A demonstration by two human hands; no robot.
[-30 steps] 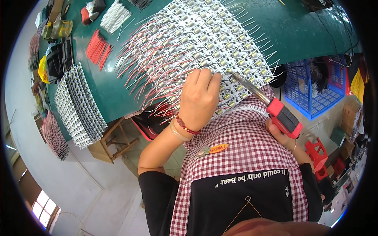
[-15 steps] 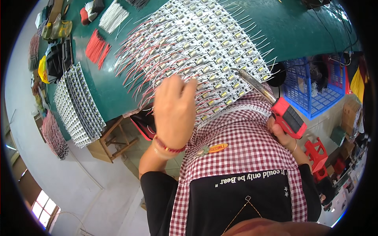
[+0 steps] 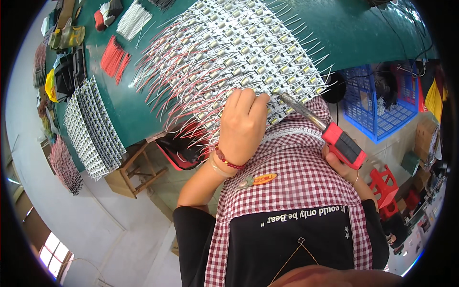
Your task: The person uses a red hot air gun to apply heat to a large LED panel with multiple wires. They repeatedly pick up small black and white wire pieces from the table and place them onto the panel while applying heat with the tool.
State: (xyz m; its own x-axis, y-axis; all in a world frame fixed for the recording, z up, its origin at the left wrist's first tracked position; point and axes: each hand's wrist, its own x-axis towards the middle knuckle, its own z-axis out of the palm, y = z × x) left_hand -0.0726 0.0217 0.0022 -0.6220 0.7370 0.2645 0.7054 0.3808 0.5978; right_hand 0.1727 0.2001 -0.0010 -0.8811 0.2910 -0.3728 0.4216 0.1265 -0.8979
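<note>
A large white panel of LED circuit boards (image 3: 256, 62) lies at the table's near edge, with red and white wires standing out along its left part. Over its near rows is my left hand (image 3: 244, 124), back upward, fingers bent down and closed together. Whatever they pinch is hidden beneath them. My right hand (image 3: 337, 162) grips a soldering iron (image 3: 342, 143) by its red and black handle. The iron's metal barrel slants up and left, its tip close to the panel's surface, just right of my left fingertips. Whether the tip touches a board cannot be made out.
Bundles of red wires (image 3: 114, 58) and white wires (image 3: 134, 20) lie on the green table (image 3: 354, 33). More LED panels (image 3: 93, 131) sit at its left edge. At the right, a blue crate (image 3: 377, 105) and red stools (image 3: 384, 186) stand below the table.
My left hand has moved right across the panel, toward the iron's tip. The soldering iron has shifted slightly left and nearer to me.
</note>
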